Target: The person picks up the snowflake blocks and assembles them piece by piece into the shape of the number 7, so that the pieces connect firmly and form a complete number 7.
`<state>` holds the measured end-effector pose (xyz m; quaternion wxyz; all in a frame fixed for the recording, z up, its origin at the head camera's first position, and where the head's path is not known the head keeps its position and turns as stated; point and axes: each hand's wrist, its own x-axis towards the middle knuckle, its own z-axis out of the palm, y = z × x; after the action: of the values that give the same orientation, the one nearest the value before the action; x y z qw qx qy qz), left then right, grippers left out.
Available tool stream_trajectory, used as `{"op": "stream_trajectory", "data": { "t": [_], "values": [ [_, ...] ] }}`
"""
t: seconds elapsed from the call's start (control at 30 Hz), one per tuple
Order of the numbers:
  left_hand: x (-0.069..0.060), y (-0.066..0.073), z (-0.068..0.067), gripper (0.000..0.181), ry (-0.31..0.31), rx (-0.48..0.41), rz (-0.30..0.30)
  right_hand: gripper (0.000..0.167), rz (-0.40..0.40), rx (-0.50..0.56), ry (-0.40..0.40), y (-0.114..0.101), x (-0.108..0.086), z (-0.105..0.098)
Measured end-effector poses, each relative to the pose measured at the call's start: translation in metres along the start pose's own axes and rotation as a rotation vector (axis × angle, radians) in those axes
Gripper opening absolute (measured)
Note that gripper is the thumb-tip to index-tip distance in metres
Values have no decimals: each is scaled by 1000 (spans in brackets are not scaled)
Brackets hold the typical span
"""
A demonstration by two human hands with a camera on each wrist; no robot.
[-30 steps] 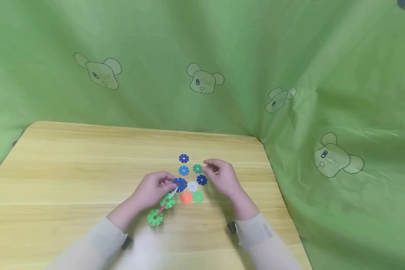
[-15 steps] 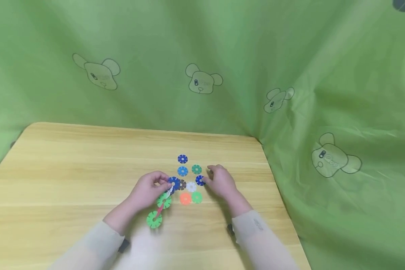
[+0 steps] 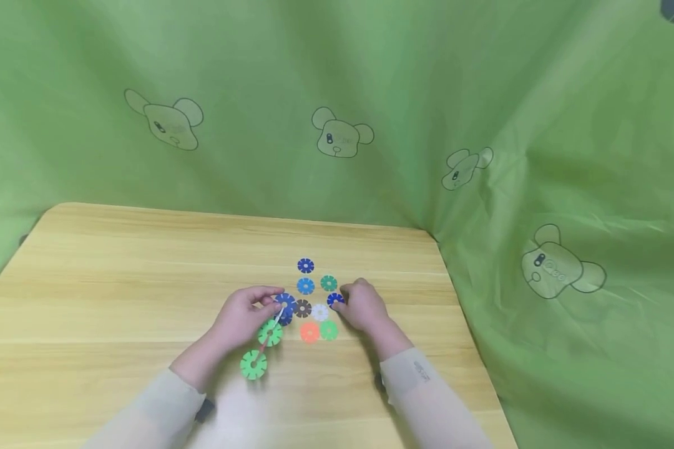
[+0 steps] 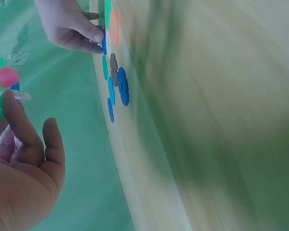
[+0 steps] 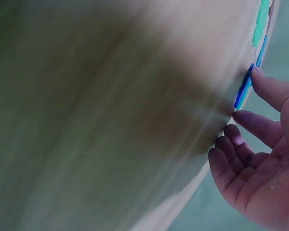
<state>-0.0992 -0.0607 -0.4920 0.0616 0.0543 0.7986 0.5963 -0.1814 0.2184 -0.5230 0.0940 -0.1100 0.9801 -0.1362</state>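
Note:
In the head view my left hand (image 3: 244, 317) pinches the top blue notched disc (image 3: 285, 303) of a joined string of discs between thumb and fingers. Below it hang a white disc seen edge-on, a green disc (image 3: 270, 333), a pink disc seen edge-on and a lower green disc (image 3: 253, 365). My right hand (image 3: 366, 307) is at the right side of a dark blue disc (image 3: 334, 300) lying on the table. In the right wrist view the thumb (image 5: 269, 89) touches that blue disc (image 5: 243, 89), while the index fingertip sits just off its lower end.
Loose notched discs lie flat between the hands: brown (image 3: 302, 308), white (image 3: 319, 312), orange (image 3: 309, 332), light green (image 3: 328, 330), teal (image 3: 328, 283), light blue (image 3: 306, 286) and dark blue (image 3: 306, 265). A green curtain (image 3: 247, 162) hangs behind the wooden table (image 3: 118, 280).
My left hand has moved slightly left with the disc string, uncovering the brown disc. My right hand has come down from beside the teal disc to the dark blue one.

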Motion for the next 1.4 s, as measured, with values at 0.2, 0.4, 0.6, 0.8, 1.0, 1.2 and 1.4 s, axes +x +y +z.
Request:
{"op": "stream_trajectory", "data": {
  "t": [0.2, 0.4, 0.6, 0.8, 1.0, 1.2, 1.4],
  "values": [
    [2, 0, -2, 35, -1, 2, 4, 42, 6, 14, 3, -3, 1, 1],
    [2, 2, -2, 35, 5, 9, 4, 38, 8, 20, 2, -2, 3, 3],
    [3, 3, -2, 35, 8, 13, -9, 44, 7, 27, -7, -1, 2, 3],
    [4, 3, -1, 34, 17, 26, -1, 41, 29, 91, -2, 0, 5, 4],
    [4, 4, -1, 34, 21, 28, -2, 28, 59, 177, 2, 0, 5, 4],
    [4, 8, -3, 33, 32, 26, -2, 14, 37, 247, 18, -2, 1, -1],
    [5, 7, -2, 33, 30, 14, -12, 13, 4, 343, 55, -6, -3, -11]
  ]
}}
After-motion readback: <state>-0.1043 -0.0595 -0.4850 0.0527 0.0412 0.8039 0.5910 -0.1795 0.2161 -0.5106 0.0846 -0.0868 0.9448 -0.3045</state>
